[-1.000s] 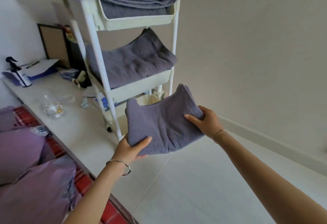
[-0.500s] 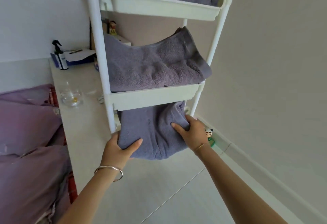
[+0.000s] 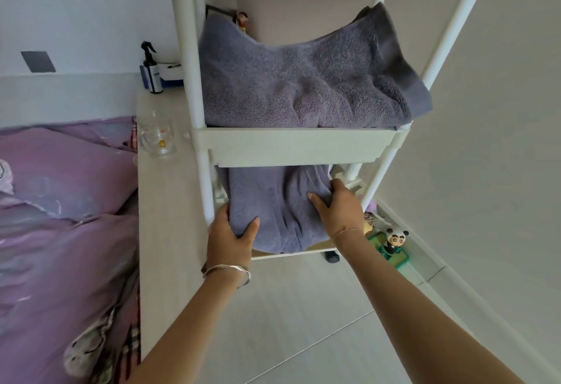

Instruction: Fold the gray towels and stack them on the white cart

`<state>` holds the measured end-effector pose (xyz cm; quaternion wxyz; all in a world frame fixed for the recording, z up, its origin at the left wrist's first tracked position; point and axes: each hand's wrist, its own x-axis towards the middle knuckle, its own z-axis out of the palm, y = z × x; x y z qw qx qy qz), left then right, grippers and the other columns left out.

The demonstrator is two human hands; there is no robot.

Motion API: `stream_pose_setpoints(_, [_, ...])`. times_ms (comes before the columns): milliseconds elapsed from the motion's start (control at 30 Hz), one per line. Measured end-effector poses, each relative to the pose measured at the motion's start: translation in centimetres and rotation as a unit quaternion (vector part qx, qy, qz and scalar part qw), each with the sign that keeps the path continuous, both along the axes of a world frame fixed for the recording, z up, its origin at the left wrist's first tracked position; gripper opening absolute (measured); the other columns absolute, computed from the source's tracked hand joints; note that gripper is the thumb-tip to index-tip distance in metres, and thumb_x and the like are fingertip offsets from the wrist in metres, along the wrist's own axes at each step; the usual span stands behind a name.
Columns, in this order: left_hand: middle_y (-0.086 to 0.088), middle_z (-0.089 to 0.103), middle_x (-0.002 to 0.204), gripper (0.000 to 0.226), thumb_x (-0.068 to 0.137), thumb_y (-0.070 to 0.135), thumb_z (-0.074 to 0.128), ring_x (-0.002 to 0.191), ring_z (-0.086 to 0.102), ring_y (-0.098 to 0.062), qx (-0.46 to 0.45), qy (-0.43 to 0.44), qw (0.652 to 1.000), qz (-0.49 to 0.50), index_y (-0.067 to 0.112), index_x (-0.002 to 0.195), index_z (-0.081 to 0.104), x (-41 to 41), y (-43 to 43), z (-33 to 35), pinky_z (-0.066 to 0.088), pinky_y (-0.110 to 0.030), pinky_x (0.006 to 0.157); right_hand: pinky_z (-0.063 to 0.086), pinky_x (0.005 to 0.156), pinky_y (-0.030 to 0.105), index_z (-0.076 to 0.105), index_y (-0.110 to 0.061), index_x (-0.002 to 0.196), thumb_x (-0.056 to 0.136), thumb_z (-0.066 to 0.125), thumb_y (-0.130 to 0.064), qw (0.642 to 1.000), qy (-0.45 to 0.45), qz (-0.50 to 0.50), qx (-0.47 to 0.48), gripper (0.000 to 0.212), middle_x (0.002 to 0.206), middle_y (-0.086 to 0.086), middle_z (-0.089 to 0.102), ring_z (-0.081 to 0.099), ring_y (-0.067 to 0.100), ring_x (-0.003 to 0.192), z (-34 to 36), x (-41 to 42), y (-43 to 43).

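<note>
Purple bedding (image 3: 60, 201) is filling the left side, lying beside a pale ledge (image 3: 164, 231) that is running along it. Right of the ledge the white cart (image 3: 297, 143) is standing on the floor (image 3: 303, 323), close to the wall (image 3: 501, 140). A larger gray towel (image 3: 303, 89) is lying on the cart's middle shelf, one edge hanging over the right rim. Below it, a folded gray towel (image 3: 279, 207) is sitting on the bottom shelf, partly under the middle tray. The left hand (image 3: 230, 238) is gripping that towel's near left corner, thumb on top and fingers tucked beneath. The right hand (image 3: 340, 210) is holding its right side, thumb lying across the cloth and fingers curling round the edge. A spray bottle (image 3: 151, 71) and a glass cup (image 3: 156, 137) are standing on the ledge. A panda figurine (image 3: 394, 241) is standing by the wall, right of the cart. A silver bangle (image 3: 227, 271) is circling the left wrist.
</note>
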<state>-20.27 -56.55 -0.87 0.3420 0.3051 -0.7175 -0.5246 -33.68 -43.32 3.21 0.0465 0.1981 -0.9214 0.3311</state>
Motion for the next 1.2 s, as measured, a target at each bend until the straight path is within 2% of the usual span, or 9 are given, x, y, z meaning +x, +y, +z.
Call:
stream_pose_setpoints(200, [-0.005,0.049,0.136,0.078,0.077,0.032,0.064,0.122,0.051,-0.022,-0.049,0.008,0.998,-0.023,0.021,0.144,0.026,0.4,1.1,-0.4,0.045,-0.040,0.099,0.043,0.077,0.038,0.034,-0.009,0.135,0.090,0.058,-0.032,0.999,-0.009,-0.004,0.042,0.057,0.126,0.014,0.053,0.054,0.033,0.109,-0.9,0.2,-0.1])
stream_pose_setpoints(300, [-0.015,0.027,0.151,0.084,0.078,0.044,0.050,0.136,0.030,-0.030,-0.273,-0.071,0.959,0.026,0.009,0.148,0.020,2.1,3.3,0.7,0.030,-0.042,0.110,0.037,0.098,0.042,0.028,-0.011,0.145,0.087,0.061,-0.023,0.990,0.134,0.013,0.044,0.068,0.143,0.014,0.037,0.040,0.032,0.127,-1.0,0.9,0.0])
stream_pose_setpoints(367, [-0.019,0.025,0.151,0.081,0.080,0.050,0.042,0.139,0.021,-0.032,-0.421,-0.085,0.903,0.019,0.005,0.146,0.026,2.6,4.9,1.8,0.017,-0.042,0.113,0.030,0.104,0.042,0.042,-0.010,0.138,0.083,0.056,-0.022,0.955,0.283,0.053,0.069,0.058,0.138,0.015,0.045,0.039,0.032,0.126,-1.5,1.0,-0.1])
stream_pose_setpoints(433, [-0.020,0.032,0.148,0.084,0.077,0.055,0.045,0.138,0.024,-0.032,-0.482,-0.115,0.869,-0.012,0.005,0.143,0.031,1.7,4.8,1.9,0.014,-0.042,0.112,0.027,0.105,0.043,0.054,-0.013,0.130,0.086,0.047,-0.028,0.928,0.339,0.107,0.108,0.048,0.132,0.012,0.054,0.044,0.031,0.124,-2.4,0.8,-0.3])
stream_pose_setpoints(533, [-0.022,0.037,0.145,0.104,0.067,0.065,0.062,0.133,0.036,-0.038,-0.485,-0.272,0.828,-0.070,0.009,0.146,0.024,-0.3,2.9,1.9,0.017,-0.044,0.112,0.025,0.105,0.045,0.064,-0.014,0.119,0.092,0.037,-0.036,0.917,0.330,0.123,0.189,0.044,0.118,0.011,0.063,0.056,0.031,0.114,-3.9,1.1,0.1])
stream_pose_setpoints(667, [-0.021,0.007,0.154,0.114,0.074,0.068,0.056,0.139,0.020,-0.035,-0.447,-0.480,0.744,-0.129,0.009,0.148,-0.008,-1.6,0.8,1.6,0.012,-0.045,0.114,0.033,0.103,0.047,0.066,-0.016,0.116,0.099,0.011,-0.049,0.919,0.244,0.113,0.289,0.066,0.111,0.013,0.066,0.060,0.034,0.106,-5.2,1.2,1.3])
stream_pose_setpoints(833, [-0.020,0.008,0.154,0.121,0.067,0.067,0.065,0.133,0.031,-0.036,-0.428,-0.535,0.711,-0.156,0.010,0.148,-0.005,-2.7,0.0,1.6,0.026,-0.045,0.109,0.050,0.088,0.042,0.070,-0.016,0.104,0.092,0.023,-0.053,0.925,0.199,0.112,0.304,0.061,0.095,0.008,0.071,0.065,0.030,0.090,-4.9,-0.1,0.6])
stream_pose_setpoints(1000, [-0.015,0.009,0.156,0.123,0.067,0.070,0.064,0.133,0.038,-0.030,-0.396,-0.563,0.684,-0.243,0.010,0.148,-0.006,-3.4,-1.8,2.0,0.037,-0.038,0.103,0.052,0.082,0.037,0.072,-0.018,0.097,0.092,0.002,-0.063,0.913,0.208,0.156,0.313,0.083,0.086,0.003,0.073,0.067,0.026,0.083,-4.9,-0.9,0.8])
stream_pose_setpoints(1200, [-0.018,0.011,0.155,0.121,0.071,0.071,0.059,0.129,0.043,-0.030,-0.469,-0.575,0.626,-0.240,0.005,0.148,-0.007,-3.0,-1.5,1.8,0.041,-0.035,0.096,0.030,0.107,0.041,0.051,-0.022,0.133,0.068,-0.031,-0.074,0.900,0.186,0.187,0.347,0.117,0.123,0.001,0.062,0.053,0.024,0.118,-4.9,-1.0,0.8])
